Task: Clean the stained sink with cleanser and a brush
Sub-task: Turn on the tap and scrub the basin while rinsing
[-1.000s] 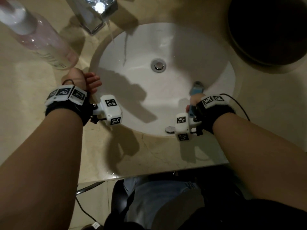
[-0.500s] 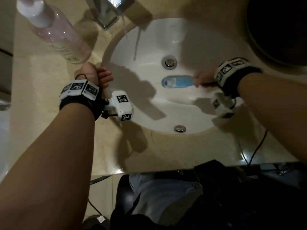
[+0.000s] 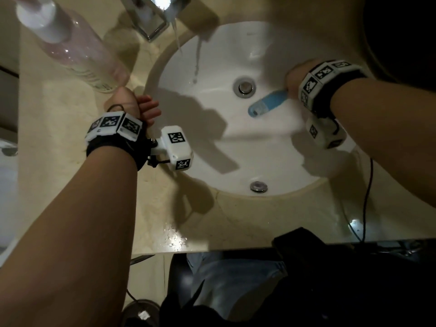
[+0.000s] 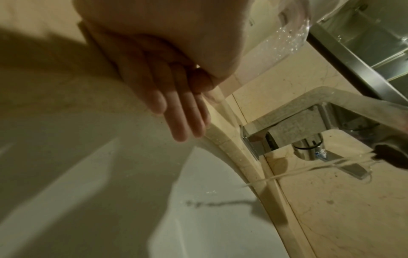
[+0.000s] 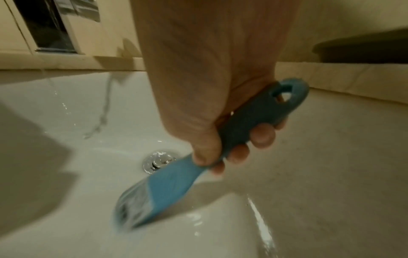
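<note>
The right hand (image 3: 293, 80) is wrapped tight around the handle of the blue brush (image 3: 267, 103), angling its bristle end down onto the white sink (image 3: 271, 156) just beside the drain (image 3: 244, 87), likely so the scrubbing bears on the bowl's floor. The left hand (image 3: 132, 103) rests with relaxed fingers on the sink's rim, far from the drain, probably as a brace. A thin stream falls from the tap (image 3: 151, 17) behind the drain.
</note>
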A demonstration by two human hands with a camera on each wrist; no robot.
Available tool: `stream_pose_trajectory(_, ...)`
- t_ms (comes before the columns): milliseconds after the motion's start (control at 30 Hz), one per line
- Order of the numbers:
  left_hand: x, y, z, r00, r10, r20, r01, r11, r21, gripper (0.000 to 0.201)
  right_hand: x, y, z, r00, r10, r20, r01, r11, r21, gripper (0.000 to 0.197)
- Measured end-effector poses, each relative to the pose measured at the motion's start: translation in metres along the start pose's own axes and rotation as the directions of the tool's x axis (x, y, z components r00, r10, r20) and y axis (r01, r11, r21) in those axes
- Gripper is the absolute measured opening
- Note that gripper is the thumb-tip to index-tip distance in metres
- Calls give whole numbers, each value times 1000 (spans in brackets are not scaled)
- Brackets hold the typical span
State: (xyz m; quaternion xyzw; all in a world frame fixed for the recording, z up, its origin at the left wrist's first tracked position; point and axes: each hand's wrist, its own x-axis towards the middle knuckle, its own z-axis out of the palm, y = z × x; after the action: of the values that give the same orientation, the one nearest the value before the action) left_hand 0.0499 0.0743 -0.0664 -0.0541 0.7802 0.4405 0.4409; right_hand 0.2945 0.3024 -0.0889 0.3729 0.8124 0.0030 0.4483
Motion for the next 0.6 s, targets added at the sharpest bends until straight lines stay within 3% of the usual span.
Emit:
stream_pose_trajectory(100,1,-2,0,1000,-2,9,2,1000,-2,46,-26,-11,-21,993,5,-120,-5,1000,-4,16)
stream_pose_trajectory(233,1,0,0,1000,-14,16,15,1000,-26,43,-32,-26,-20,965,-30,-260,81,979,187,20)
stream_pose_trajectory(433,-3,-3,0,999,-11,31,12,999,-43,43,-46,-56,-48,818,-155,-554,342,905,252,27)
stream_pose_trajectory(600,-16,2,6,1000,-12,14,12,1000,27,39,-60,-69,-72,763,-159,-626,381,894,238,30)
